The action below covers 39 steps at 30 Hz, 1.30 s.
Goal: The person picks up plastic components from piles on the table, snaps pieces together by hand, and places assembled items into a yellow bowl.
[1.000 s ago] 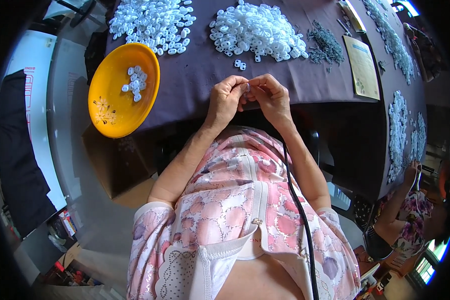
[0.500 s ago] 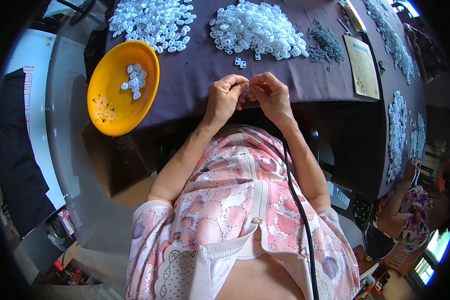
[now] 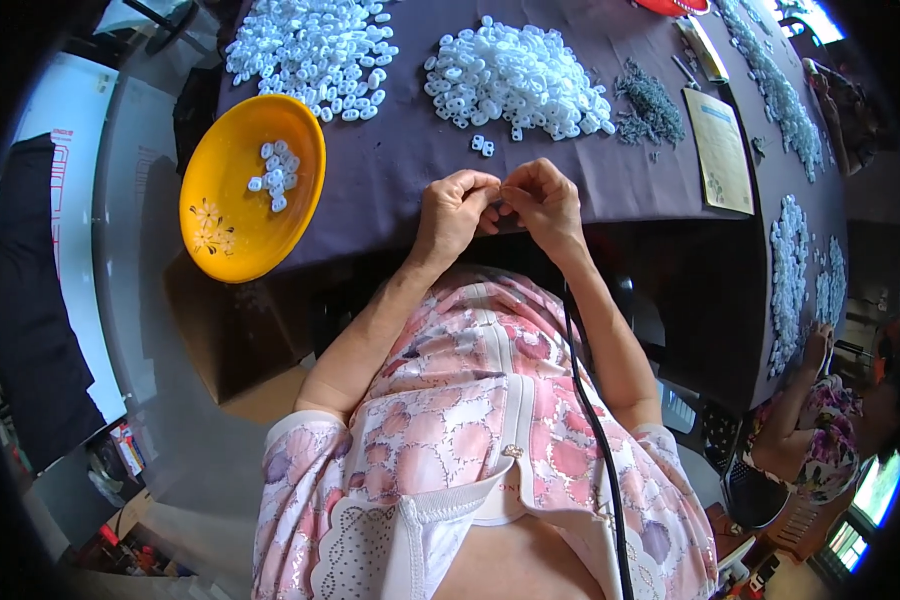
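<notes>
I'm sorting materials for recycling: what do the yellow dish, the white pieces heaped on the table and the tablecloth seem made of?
Yellow dish: probably plastic, somewhat glossy, judging by its smooth, bright surface. White pieces: likely moulded plastic, slightly shiny, all much alike in shape. Tablecloth: apparently fabric, mostly matt, with soft creases.

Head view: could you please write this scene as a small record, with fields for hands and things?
Hands: left hand and right hand, both pinched, close together
Held: hidden or too small to tell
Nearest pieces: two white two-holed pieces, just beyond the hands
White piles: middle pile, left pile
Right of middle pile: small grey-green parts, then flat tan paper packet
Left: yellow flower-painted bowl holding some white pieces
Surface: dark purple tablecloth
Far right: another person's hand
</notes>
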Motion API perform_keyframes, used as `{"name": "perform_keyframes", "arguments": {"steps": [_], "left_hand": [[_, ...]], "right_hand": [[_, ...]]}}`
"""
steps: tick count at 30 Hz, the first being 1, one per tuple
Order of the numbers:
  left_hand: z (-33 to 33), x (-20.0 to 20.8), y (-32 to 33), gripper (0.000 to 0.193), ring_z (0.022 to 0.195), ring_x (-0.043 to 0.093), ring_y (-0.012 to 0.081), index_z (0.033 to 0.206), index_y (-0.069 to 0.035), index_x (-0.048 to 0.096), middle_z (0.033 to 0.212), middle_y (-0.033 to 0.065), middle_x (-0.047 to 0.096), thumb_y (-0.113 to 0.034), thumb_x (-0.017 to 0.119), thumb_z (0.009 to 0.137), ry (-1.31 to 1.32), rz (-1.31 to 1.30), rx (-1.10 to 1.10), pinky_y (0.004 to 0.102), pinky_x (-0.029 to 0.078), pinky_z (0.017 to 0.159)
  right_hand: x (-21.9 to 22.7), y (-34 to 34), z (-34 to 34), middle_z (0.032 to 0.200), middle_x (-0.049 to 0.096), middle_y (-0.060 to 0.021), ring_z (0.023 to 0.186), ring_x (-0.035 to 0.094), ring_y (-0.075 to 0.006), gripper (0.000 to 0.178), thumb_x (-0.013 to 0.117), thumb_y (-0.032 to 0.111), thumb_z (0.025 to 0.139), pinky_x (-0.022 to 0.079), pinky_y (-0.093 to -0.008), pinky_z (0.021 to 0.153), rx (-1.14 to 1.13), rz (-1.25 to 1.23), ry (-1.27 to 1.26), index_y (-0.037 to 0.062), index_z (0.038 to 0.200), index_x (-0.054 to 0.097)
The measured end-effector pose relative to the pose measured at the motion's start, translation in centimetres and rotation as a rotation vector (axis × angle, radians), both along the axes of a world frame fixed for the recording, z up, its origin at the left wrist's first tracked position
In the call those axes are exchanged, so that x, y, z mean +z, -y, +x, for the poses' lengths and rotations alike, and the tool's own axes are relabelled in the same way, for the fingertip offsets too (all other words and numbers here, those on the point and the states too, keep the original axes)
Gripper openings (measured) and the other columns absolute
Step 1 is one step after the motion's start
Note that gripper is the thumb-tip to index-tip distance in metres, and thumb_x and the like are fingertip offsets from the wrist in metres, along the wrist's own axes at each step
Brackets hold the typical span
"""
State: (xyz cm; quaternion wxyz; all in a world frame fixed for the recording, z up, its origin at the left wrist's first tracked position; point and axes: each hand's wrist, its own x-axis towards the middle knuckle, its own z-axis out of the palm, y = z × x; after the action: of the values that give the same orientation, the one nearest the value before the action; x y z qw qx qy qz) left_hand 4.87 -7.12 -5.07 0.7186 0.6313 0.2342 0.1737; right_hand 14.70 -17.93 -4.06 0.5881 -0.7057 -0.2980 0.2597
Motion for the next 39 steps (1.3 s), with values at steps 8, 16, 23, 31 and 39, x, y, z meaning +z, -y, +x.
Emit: {"name": "perform_keyframes", "arguments": {"steps": [8,16,23,31,39], "left_hand": [[0.0,0.0,-0.3,0.009,0.058,0.059,0.0092,0.089,0.004,0.060,0.072,0.0048,0.061,-0.003,0.056,0.085,0.080,-0.081,0.022,0.0238,0.052,0.048],[0.0,0.7,-0.3,0.010,0.056,0.058,0.0095,0.090,0.003,0.060,0.070,0.0042,0.059,-0.004,0.058,0.083,0.057,-0.115,-0.012,0.0234,0.051,0.046],[-0.1,0.9,-0.4,0.010,0.056,0.059,0.0091,0.091,0.002,0.060,0.069,0.0037,0.060,-0.004,0.058,0.084,0.037,-0.096,-0.010,0.0230,0.051,0.046],[0.1,0.5,-0.4,0.010,0.056,0.059,0.0090,0.090,0.002,0.061,0.070,0.0043,0.060,-0.005,0.057,0.084,0.041,-0.045,0.002,0.0221,0.050,0.044],[0.2,0.5,-0.3,0.010,0.056,0.059,0.0087,0.090,0.002,0.060,0.071,0.0039,0.060,-0.006,0.058,0.084,0.017,-0.042,0.004,0.0215,0.050,0.044]], "right_hand": [[1.5,-1.0,3.1,0.075,0.061,-0.0034,0.069,0.060,-0.0127,0.012,0.059,0.005,0.080,0.046,-0.0272,0.057,0.043,-0.106,0.385,0.0063,0.091,0.061],[1.1,-4.6,5.9,0.087,0.055,-0.0112,0.084,0.055,-0.0306,0.013,0.055,0.008,0.078,0.046,-0.0386,0.072,-0.042,-0.290,1.048,0.0077,0.089,0.062],[1.1,-2.5,6.0,0.084,0.059,-0.0126,0.079,0.059,-0.0301,0.015,0.060,0.009,0.075,0.047,-0.0372,0.069,-0.005,-0.274,0.858,0.0056,0.090,0.063],[-0.8,0.3,6.1,0.079,0.065,-0.0043,0.069,0.062,-0.0114,0.013,0.064,0.005,0.078,0.048,-0.0245,0.061,-0.218,-0.078,0.212,0.0031,0.092,0.063],[1.3,0.5,4.6,0.086,0.065,-0.0087,0.076,0.064,-0.0166,0.021,0.060,0.004,0.082,0.053,-0.0248,0.065,-0.109,0.158,-0.362,0.0007,0.103,0.060]]}}
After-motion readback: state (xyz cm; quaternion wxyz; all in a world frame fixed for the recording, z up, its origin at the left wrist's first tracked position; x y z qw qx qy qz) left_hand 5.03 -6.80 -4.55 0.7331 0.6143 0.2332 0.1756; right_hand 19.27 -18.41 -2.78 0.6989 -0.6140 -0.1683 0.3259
